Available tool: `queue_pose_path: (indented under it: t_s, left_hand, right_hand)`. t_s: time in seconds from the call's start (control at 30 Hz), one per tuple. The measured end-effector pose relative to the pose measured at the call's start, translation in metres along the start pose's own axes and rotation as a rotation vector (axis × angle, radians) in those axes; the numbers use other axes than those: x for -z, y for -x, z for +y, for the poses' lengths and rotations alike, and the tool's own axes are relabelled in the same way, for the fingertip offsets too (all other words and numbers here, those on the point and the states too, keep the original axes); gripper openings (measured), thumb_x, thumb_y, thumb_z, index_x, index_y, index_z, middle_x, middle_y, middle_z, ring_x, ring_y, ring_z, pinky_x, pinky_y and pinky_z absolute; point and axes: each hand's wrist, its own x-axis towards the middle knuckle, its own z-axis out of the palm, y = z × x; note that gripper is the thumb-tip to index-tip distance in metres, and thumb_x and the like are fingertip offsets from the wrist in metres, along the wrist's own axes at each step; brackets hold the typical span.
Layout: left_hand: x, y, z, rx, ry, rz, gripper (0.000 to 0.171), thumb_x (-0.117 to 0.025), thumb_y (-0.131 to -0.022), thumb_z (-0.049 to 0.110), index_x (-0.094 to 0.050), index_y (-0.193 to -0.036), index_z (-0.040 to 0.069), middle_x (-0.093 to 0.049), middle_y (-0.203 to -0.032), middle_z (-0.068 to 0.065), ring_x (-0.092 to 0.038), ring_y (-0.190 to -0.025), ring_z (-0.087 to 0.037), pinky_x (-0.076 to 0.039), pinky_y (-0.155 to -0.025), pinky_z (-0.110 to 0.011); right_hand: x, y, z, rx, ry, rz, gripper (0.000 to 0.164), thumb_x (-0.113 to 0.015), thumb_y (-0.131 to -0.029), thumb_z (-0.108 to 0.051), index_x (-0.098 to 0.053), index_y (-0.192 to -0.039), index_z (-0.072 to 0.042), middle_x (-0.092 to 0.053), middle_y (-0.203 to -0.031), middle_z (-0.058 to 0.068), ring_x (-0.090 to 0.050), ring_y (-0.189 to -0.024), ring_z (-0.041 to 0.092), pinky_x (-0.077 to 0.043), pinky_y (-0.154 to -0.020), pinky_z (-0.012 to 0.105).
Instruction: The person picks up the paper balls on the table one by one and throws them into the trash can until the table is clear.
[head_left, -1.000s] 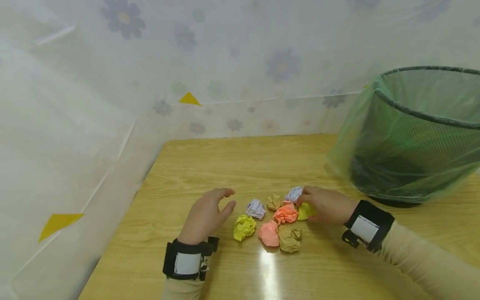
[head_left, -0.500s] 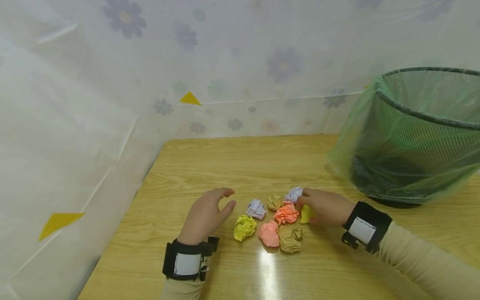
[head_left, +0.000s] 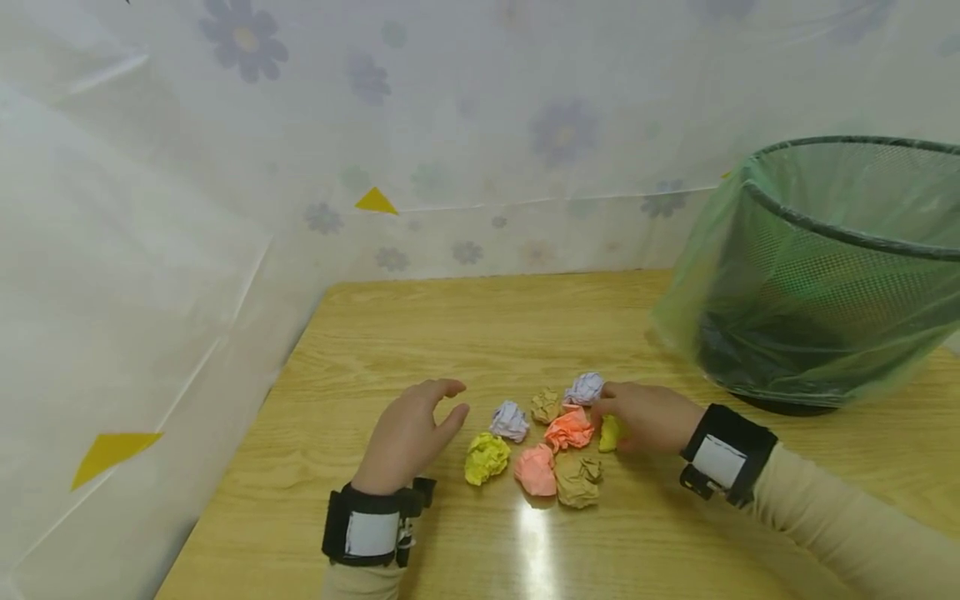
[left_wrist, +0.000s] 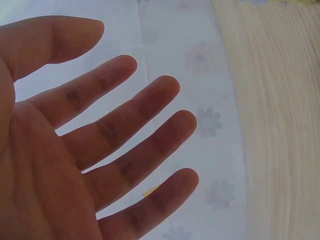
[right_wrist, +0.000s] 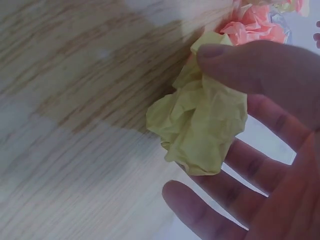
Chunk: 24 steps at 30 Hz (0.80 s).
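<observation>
In the right wrist view, a crumpled yellow paper ball [right_wrist: 205,120] sits between the thumb and fingers of my right hand [head_left: 651,415], which pinches it. The head view shows only part of this ball, at the right edge of a cluster. An orange paper ball [head_left: 570,428] and a white one [head_left: 584,389] lie just left of that hand. My left hand [head_left: 405,437] holds nothing; its fingers are spread and extended in the left wrist view. Nearest to it is another yellow paper ball [head_left: 487,458], with a second white ball [head_left: 510,422] a little farther off.
A pink paper ball [head_left: 536,471] and two tan ones, the nearer [head_left: 578,481] and the farther [head_left: 546,406], lie in the cluster. A mesh bin [head_left: 825,292] with a green liner stands at the right on the wooden table [head_left: 450,321]. Flowered sheeting [head_left: 450,125] hangs behind.
The yellow ball at my right hand has turned slightly, and that hand has shifted a little left. My left hand keeps its pose. The head view has moved slightly.
</observation>
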Motion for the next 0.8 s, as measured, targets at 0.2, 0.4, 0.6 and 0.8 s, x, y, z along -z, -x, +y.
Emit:
queue_pose_path:
  t_s: [0.2,0.4,0.6,0.8]
  left_hand:
    - [0.0007,-0.0015,0.001,-0.01,0.004,0.003,0.031,-0.062,-0.09,0.031,-0.064,-0.116,0.014,-0.064,-0.109,-0.002,-0.059,-0.1,-0.02,-0.05,-0.078,-0.037]
    - [0.0003,-0.0013,0.001,-0.013,0.001,0.006,0.031,-0.061,-0.09,0.031,-0.064,-0.116,0.015,-0.064,-0.109,-0.001,-0.059,-0.1,-0.02,-0.05,-0.078,-0.037]
    - [-0.0004,0.0001,0.0002,-0.006,0.004,0.003,0.031,-0.062,-0.089,0.031,-0.064,-0.115,0.015,-0.064,-0.109,-0.001,-0.059,-0.1,-0.02,-0.049,-0.079,-0.037]
    - [0.0003,0.0002,0.0009,0.011,0.004,-0.016,0.032,-0.062,-0.089,0.032,-0.064,-0.115,0.014,-0.064,-0.11,-0.001,-0.058,-0.101,-0.02,-0.049,-0.08,-0.039]
  right_hand:
    - [-0.0015,0.0016,0.0031,0.007,0.017,0.018,0.034,-0.081,-0.063,-0.011,-0.063,-0.091,-0.019,-0.051,-0.091,-0.003,-0.053,-0.079,0.016,-0.048,-0.064,0.035]
    - [-0.002,0.0034,0.0024,0.043,0.028,0.052,0.034,-0.081,-0.06,-0.009,-0.063,-0.087,-0.019,-0.053,-0.091,-0.001,-0.054,-0.082,0.019,-0.048,-0.067,0.038]
    - [-0.005,0.0027,0.0015,0.002,0.001,0.023,0.033,-0.081,-0.062,-0.01,-0.062,-0.088,-0.019,-0.052,-0.093,-0.001,-0.054,-0.084,0.019,-0.048,-0.067,0.038]
    - [-0.0042,0.0025,0.0001,-0.03,-0.026,-0.003,0.032,-0.08,-0.063,-0.011,-0.061,-0.087,-0.019,-0.048,-0.09,-0.003,-0.052,-0.081,0.017,-0.047,-0.064,0.035]
